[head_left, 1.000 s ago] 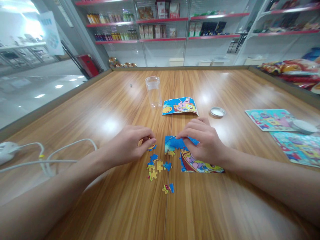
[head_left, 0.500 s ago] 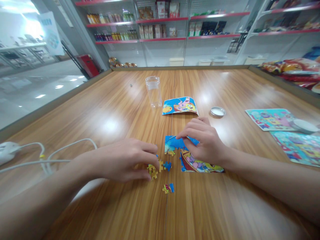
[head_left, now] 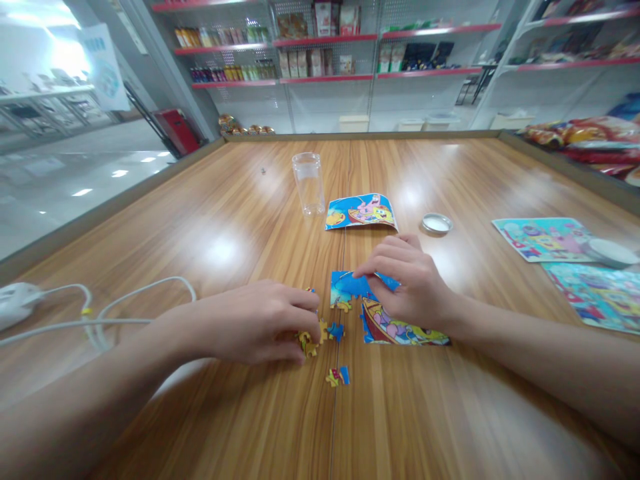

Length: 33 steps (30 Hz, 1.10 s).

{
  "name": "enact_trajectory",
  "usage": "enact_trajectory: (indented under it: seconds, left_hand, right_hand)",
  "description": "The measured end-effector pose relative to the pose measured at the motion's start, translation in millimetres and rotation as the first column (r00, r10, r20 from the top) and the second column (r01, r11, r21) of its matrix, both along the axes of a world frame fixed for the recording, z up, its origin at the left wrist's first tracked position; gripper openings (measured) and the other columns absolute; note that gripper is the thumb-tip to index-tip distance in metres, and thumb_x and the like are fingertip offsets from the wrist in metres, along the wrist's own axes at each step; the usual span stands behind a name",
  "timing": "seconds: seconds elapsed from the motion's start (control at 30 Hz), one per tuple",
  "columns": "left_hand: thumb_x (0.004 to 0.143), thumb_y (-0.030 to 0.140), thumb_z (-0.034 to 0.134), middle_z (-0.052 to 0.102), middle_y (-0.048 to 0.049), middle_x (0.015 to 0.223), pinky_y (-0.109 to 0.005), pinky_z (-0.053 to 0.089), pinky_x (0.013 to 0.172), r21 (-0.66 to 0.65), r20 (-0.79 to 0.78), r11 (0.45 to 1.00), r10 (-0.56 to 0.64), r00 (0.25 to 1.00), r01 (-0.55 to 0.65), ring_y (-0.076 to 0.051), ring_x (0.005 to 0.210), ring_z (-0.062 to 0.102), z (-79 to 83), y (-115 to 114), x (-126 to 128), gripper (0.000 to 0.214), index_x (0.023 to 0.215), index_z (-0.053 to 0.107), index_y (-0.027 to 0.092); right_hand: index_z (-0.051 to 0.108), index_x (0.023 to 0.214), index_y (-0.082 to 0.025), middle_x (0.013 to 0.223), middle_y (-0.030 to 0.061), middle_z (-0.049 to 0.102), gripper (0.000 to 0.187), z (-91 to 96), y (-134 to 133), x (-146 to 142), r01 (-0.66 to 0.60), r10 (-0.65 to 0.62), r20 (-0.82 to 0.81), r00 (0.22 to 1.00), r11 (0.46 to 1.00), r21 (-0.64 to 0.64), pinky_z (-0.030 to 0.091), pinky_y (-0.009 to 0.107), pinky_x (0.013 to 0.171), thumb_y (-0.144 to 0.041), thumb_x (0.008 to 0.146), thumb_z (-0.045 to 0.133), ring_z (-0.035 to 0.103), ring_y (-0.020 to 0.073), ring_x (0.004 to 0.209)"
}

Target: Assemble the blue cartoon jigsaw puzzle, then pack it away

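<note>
My left hand [head_left: 265, 321] is bent over a small cluster of loose yellow jigsaw pieces [head_left: 309, 344], its fingers and thumb closing around them and partly covering them. A blue piece [head_left: 336, 331] lies at the cluster's right edge. Closer to me is a separate yellow, red and blue piece [head_left: 339, 376]. Fingers curled, my right hand [head_left: 407, 277] rests on the partly joined jigsaw puzzle [head_left: 400, 327], its index fingertip and thumb against the blue upper section. That hand hides some of the puzzle's middle and right.
A curved picture card [head_left: 361, 212] lies beyond the puzzle, beside a clear plastic jar [head_left: 309, 184]. A round lid [head_left: 436, 223] is to the right. Two more picture sheets [head_left: 545, 239] lie far right, with another lid [head_left: 613, 252] on them. White cables [head_left: 145, 283] run at left.
My left hand has shifted very slightly over the loose pieces, covering a little more of them. The right hand has kept its place on the puzzle.
</note>
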<state>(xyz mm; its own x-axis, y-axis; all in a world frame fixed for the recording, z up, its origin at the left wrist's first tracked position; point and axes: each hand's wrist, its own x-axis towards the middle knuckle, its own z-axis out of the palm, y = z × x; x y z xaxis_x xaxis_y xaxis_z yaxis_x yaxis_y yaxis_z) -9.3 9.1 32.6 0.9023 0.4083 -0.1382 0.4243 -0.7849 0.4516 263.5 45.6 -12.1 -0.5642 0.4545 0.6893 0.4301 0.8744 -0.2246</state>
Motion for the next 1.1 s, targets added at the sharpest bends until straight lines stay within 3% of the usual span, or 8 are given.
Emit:
enact_trajectory:
  seconds: [0.33,0.5,0.6,0.7,0.87,0.97,1.03,1.1]
  left_hand:
    - [0.089,0.018,0.069,0.066,-0.0027,0.093,-0.023,0.048,0.065,-0.007,0.008,1.000,0.000,1.000,0.000,-0.014,0.076,0.063,1.6,0,-1,0.009,0.097,0.070,0.021]
    - [0.092,0.019,0.066,0.068,-0.0040,0.097,-0.024,0.049,0.072,-0.004,0.047,1.000,0.022,0.999,-0.022,-0.015,0.083,0.065,6.1,3,-5,0.015,0.106,0.069,0.022]
    - [0.097,0.019,0.057,0.065,-0.0038,0.091,-0.024,0.046,0.070,0.098,0.091,0.987,0.116,0.989,-0.125,-0.015,0.081,0.062,8.8,9,-11,0.016,0.109,0.067,0.021]
    - [0.099,0.020,0.054,0.061,-0.0028,0.085,-0.024,0.041,0.066,0.228,0.126,0.946,0.207,0.970,-0.231,-0.013,0.074,0.058,7.2,15,-17,0.014,0.100,0.068,0.019]
    - [0.099,0.019,0.054,0.060,-0.0027,0.084,-0.024,0.041,0.066,0.258,0.115,0.938,0.208,0.971,-0.231,-0.012,0.073,0.057,1.9,17,-20,0.016,0.092,0.068,0.018]
    - [0.097,0.016,0.055,0.060,-0.0026,0.085,-0.024,0.041,0.065,0.206,0.084,0.964,0.157,0.984,-0.171,-0.012,0.073,0.057,2.5,16,-20,0.015,0.091,0.068,0.018]
    - [0.095,0.015,0.057,0.061,-0.0025,0.084,-0.024,0.041,0.064,0.169,0.071,0.976,0.127,0.989,-0.138,-0.013,0.074,0.058,4.8,14,-19,0.013,0.090,0.068,0.019]
    - [0.094,0.014,0.059,0.064,-0.0026,0.084,-0.023,0.043,0.064,0.121,0.079,0.987,0.100,0.992,-0.109,-0.013,0.075,0.061,7.4,12,-17,0.013,0.091,0.070,0.020]
  right_hand:
    - [0.067,0.088,-0.022,0.078,-0.0005,0.068,0.017,1.3,-1,0,0.007,-0.007,0.014,1.000,1.000,-0.013,0.036,0.037,0.080,-0.007,0.084,0.059,0.058,0.0168,0.076]
    - [0.068,0.087,-0.022,0.079,-0.0003,0.069,0.017,2.4,-1,0,0.011,-0.011,0.005,1.000,1.000,-0.018,0.035,0.037,0.079,-0.007,0.085,0.059,0.058,0.0166,0.076]
    - [0.069,0.089,-0.022,0.079,-0.0013,0.072,0.017,1.8,-1,0,-0.004,0.004,-0.005,1.000,1.000,-0.015,0.034,0.036,0.078,-0.008,0.087,0.061,0.060,0.0158,0.075]
    - [0.071,0.098,-0.024,0.076,-0.0032,0.073,0.017,1.8,0,0,-0.030,0.030,-0.036,0.999,1.000,0.003,0.035,0.036,0.078,-0.012,0.089,0.065,0.061,0.0140,0.071]
    - [0.070,0.110,-0.025,0.072,-0.0047,0.075,0.024,8.9,-4,1,-0.017,0.018,-0.075,0.997,1.000,0.009,0.037,0.035,0.077,-0.013,0.090,0.065,0.061,0.0118,0.060]
    - [0.071,0.090,-0.023,0.056,-0.0063,0.065,0.015,12.5,-8,3,0.001,0.006,-0.129,0.992,0.998,0.061,0.034,0.034,0.068,-0.015,0.094,0.058,0.049,0.0094,0.047]
    - [0.062,0.066,-0.021,0.047,-0.0073,0.051,0.029,11.8,-9,4,0.030,-0.014,-0.142,0.990,0.994,0.106,0.031,0.034,0.064,-0.019,0.094,0.057,0.036,0.0083,0.042]
    - [0.049,0.055,-0.021,0.045,-0.0076,0.042,0.039,9.5,-8,5,0.055,-0.040,-0.123,0.992,0.991,0.124,0.029,0.035,0.063,-0.021,0.093,0.059,0.030,0.0083,0.043]
